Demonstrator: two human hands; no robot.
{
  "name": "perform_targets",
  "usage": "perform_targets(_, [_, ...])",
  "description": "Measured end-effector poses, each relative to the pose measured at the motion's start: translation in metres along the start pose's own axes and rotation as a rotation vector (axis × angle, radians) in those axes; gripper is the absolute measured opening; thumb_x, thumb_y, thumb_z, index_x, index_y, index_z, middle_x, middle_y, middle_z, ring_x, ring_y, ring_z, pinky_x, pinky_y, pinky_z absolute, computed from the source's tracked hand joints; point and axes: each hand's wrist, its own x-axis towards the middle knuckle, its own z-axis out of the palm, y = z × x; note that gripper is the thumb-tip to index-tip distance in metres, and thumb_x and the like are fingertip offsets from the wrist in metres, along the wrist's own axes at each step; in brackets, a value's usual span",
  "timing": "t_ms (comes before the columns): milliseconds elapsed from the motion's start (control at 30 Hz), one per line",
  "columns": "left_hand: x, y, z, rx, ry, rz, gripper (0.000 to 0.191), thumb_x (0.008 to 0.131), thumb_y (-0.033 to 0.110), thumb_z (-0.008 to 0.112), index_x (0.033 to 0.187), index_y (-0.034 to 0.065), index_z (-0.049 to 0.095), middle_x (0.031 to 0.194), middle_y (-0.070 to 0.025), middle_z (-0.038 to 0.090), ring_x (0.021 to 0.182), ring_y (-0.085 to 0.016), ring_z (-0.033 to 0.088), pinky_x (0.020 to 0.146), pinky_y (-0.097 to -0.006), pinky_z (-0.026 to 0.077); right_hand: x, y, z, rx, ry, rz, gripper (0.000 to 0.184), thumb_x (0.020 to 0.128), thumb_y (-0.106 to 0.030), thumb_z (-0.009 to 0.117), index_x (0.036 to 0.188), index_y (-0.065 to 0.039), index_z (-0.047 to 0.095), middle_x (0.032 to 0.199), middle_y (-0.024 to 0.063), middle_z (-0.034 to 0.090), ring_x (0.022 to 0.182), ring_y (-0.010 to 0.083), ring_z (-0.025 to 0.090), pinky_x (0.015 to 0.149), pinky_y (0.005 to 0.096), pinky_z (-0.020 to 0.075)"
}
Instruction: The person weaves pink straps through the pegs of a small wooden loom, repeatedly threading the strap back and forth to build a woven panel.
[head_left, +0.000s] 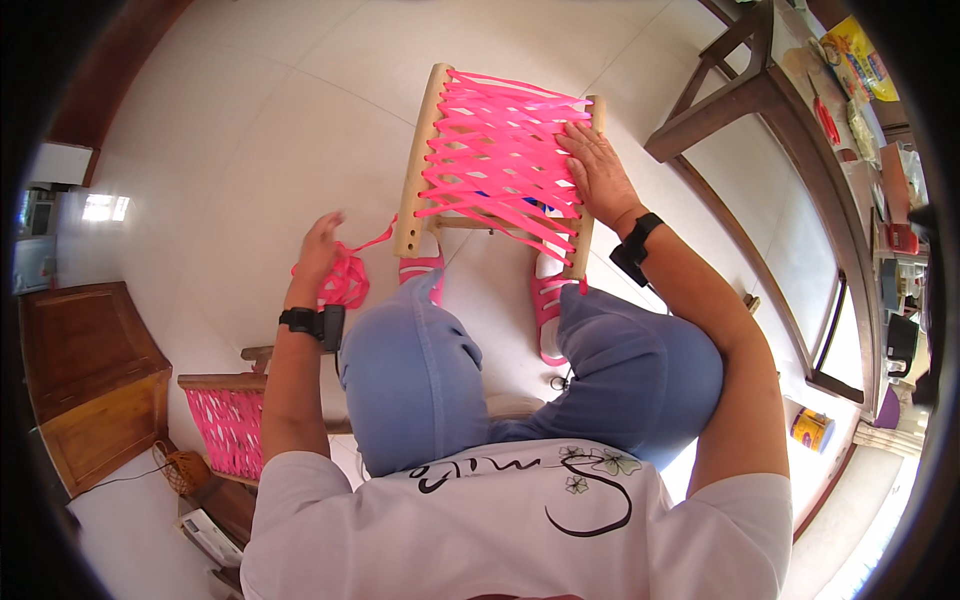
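In front of my knees stands a wooden folding stool, its two rails laced with crossing pink plastic ribbon. My right hand lies flat over the right rail and the edge of the lacing, fingers stretched onto the ribbon. My left hand is off the stool's near left corner, slightly blurred, fingers raised. Beside and behind it is a loose bundle of pink ribbon. One strand runs from that bundle to the left rail. Whether my left fingers grip any ribbon cannot be made out. Two holes show at the left rail's near end.
Pink sandals are on my feet below the stool. A second pink-laced stool stands behind my left arm, near a wooden cabinet. At right, a wooden-framed table bears red-handled scissors and a yellow packet.
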Motion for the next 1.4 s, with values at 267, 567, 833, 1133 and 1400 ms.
perform_targets(267, [-0.008,0.072,0.04,0.064,-0.348,-0.04,0.03,0.108,0.027,0.047,0.114,0.002,0.063,0.088,-0.0028,0.059,0.082,-0.016,0.058,0.08,-0.0323,0.05,0.0,0.0,-0.002,0.03,-0.024,0.022,0.043,0.107,-0.019,0.047,0.149,-0.01,0.052,0.161,0.0133,0.041,0.153,0.0302,0.031,0.128,0.0465,0.0196])
perform_targets(567, [-0.073,-0.232,-0.116,1.573,-0.291,-0.333,0.026,0.099,0.017,0.056,0.11,0.0008,0.073,0.105,-0.0183,0.074,0.103,-0.035,0.071,0.089,-0.046,0.054,-0.001,-0.001,0.001,-0.048,0.022,0.067,0.055,0.109,-0.031,0.043,0.16,-0.011,0.035,0.168,0.0144,0.027,0.158,0.0282,0.02,0.129,0.0453,0.0175])
perform_targets(833, [-0.012,-0.008,0.003,-0.024,-0.033,0.022,0.044,0.111,0.024,0.041,0.148,0.0018,0.05,0.132,-0.0154,0.065,0.084,-0.014,0.064,0.082,-0.029,0.053,0.0,0.001,0.002,-0.053,-0.034,0.091,0.055,0.11,-0.034,0.041,0.16,-0.012,0.035,0.169,0.0139,0.025,0.158,0.0274,0.018,0.129,0.0449,0.0189])
perform_targets(1133, [-0.018,0.089,0.048,-0.089,-0.392,-0.168,0.029,0.11,0.03,0.044,0.107,0.0064,0.06,0.08,0.0038,0.05,0.072,-0.007,0.047,0.063,-0.0251,0.04,0.001,0.007,0.006,-0.03,0.023,0.029,0.053,0.11,-0.032,0.043,0.158,-0.012,0.039,0.167,0.0149,0.03,0.157,0.0298,0.022,0.127,0.0425,0.0245])
perform_targets(1400, [-0.038,-0.027,-0.004,0.267,-0.037,-0.261,0.027,0.106,0.025,0.046,0.096,0.0017,0.058,0.084,-0.0076,0.058,0.078,-0.021,0.058,0.072,-0.0396,0.047,0.0,0.005,0.005,-0.03,-0.007,0.054,0.052,0.11,-0.034,0.041,0.158,-0.013,0.04,0.168,0.0144,0.029,0.158,0.0284,0.02,0.127,0.0422,0.0245])
